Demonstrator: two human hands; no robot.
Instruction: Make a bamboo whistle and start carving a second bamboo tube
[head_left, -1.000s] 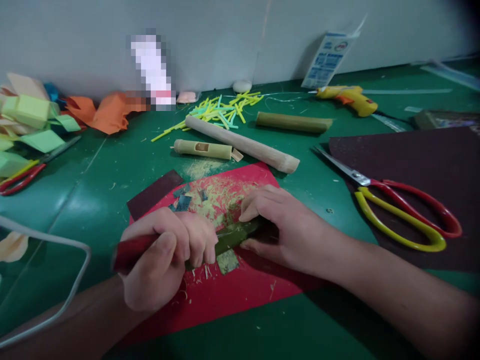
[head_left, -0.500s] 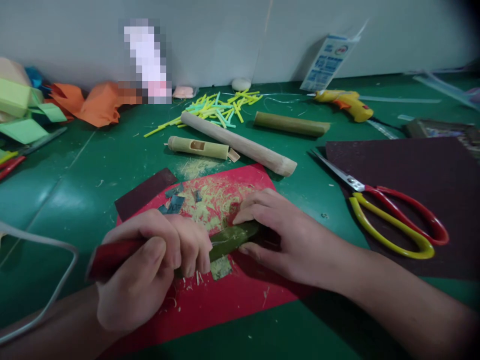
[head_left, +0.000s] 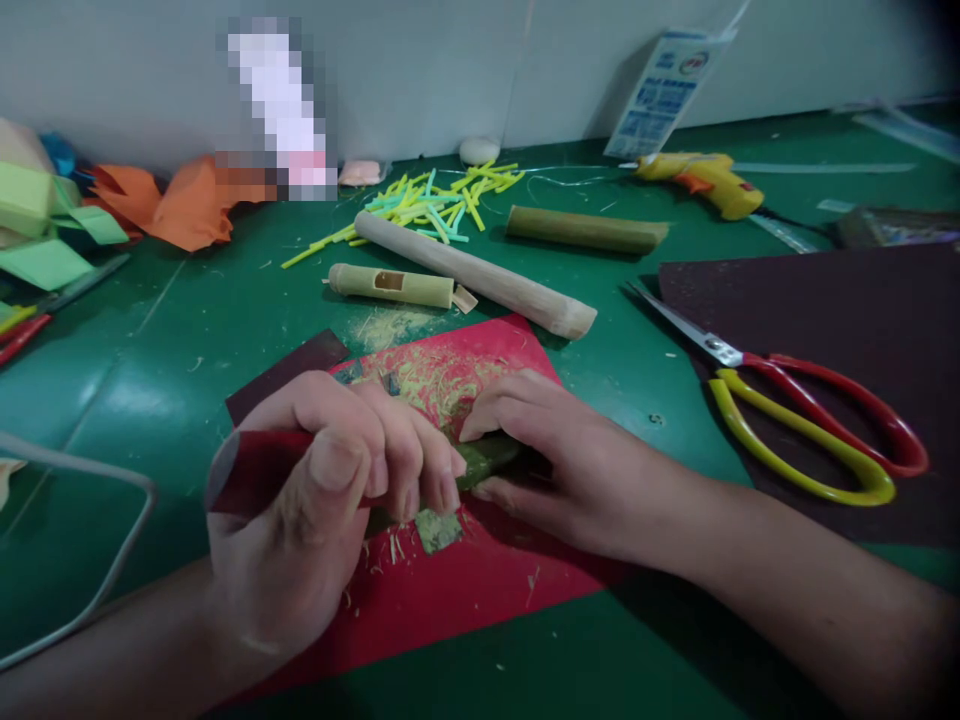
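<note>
Nearest us, our left hand point(head_left: 315, 500) is clenched round the red-handled tool point(head_left: 255, 470), whose working end meets the short green bamboo piece point(head_left: 487, 455) lying on the red paper sheet point(head_left: 480, 590) near the middle of the green surface point(head_left: 187, 330). We judge that the cut goes best with shallow strokes along the grain, the piece pressed flat so it cannot roll, and our holding fingertips clear of the edge, which our knuckles hide. The left wrist sits low, the thumb lies along the top of the handle, and the fingers curl fully over its front. Our right hand point(head_left: 555, 460) comes in from the right, the forearm resting on the surface, and pinches the far end of the piece between thumb and bent fingers, pinning it down. Pale yellow shavings point(head_left: 435, 375) lie just beyond on the sheet. To the right, red-and-yellow scissors point(head_left: 810, 430) rest on a dark brown sheet point(head_left: 825, 300). Farther off lie a notched pale bamboo tube point(head_left: 390, 285), a long pale wooden stick point(head_left: 480, 275) and an olive bamboo tube point(head_left: 585, 230). Farthest are thin yellow and green strips point(head_left: 435, 200), a yellow glue gun point(head_left: 701, 180) and crumpled orange paper point(head_left: 180, 205) by the wall.
</note>
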